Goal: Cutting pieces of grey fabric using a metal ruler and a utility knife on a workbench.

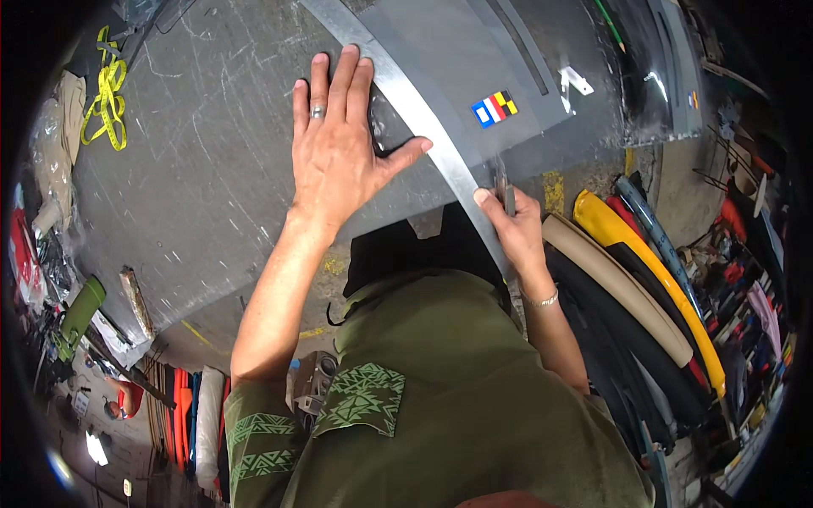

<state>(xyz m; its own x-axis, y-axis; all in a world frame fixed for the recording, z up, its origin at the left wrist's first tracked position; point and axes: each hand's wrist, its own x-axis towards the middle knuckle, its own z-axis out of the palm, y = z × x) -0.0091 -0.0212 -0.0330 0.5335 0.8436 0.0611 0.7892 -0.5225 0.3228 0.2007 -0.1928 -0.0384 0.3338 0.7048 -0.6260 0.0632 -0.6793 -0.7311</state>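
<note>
My left hand lies flat with fingers outstretched, wearing a ring. Its fingertips and thumb touch a long metal straightedge, which runs across the dark grey worktable along a grey sheet. On the sheet are a dark strip and a small patch of coloured flags. My right hand, at the table's near edge, is closed around a slim metal tool pointing away from me. Its kind cannot be made out. The right thumb rests against the straightedge near its close end.
A yellow tape measure lies at the far left, a green pencil at the far right. Near the sheet sits a small white piece. Rolls of material stand at my right. Another person is at lower left.
</note>
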